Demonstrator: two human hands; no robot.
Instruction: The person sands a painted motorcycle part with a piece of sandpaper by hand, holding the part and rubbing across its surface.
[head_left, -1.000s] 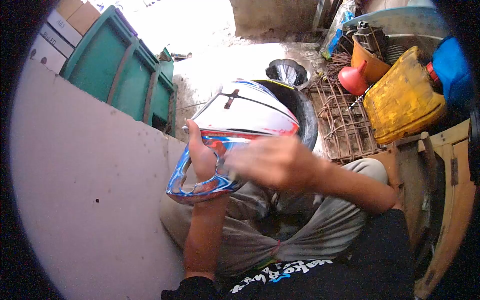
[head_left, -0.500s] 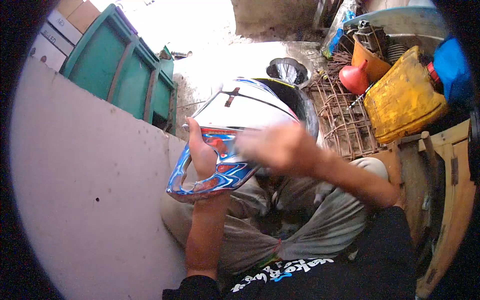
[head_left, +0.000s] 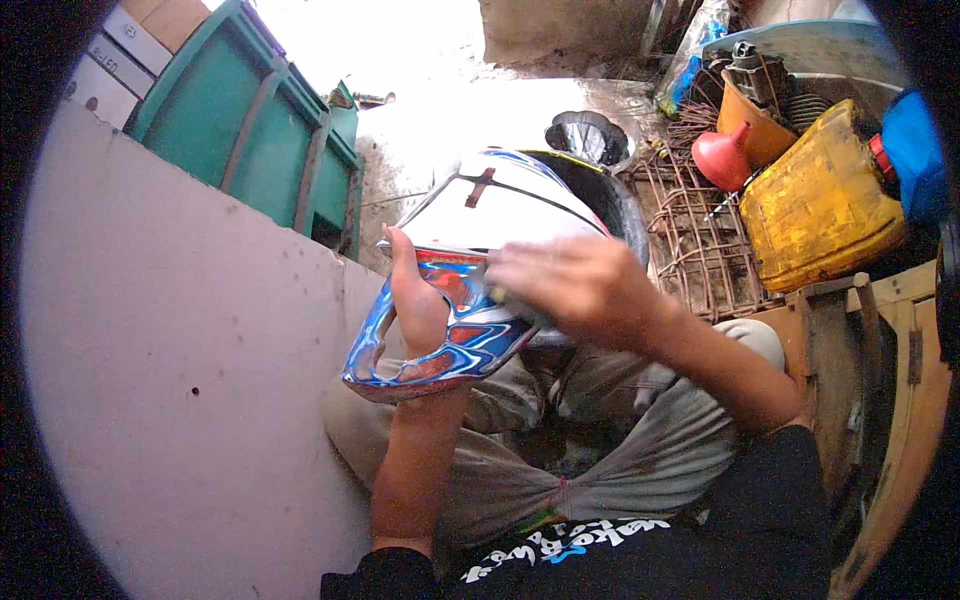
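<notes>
While its top is white, the shell swirls blue-red below.

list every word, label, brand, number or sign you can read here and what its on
"AES", as best it reads: white boxes, upper left.
"BI-LED", small and slightly blurred: same stack, just below.
Black shirt: white and blue stylised lettering, too creased to read surely.
Helmet: no readable words.
</notes>
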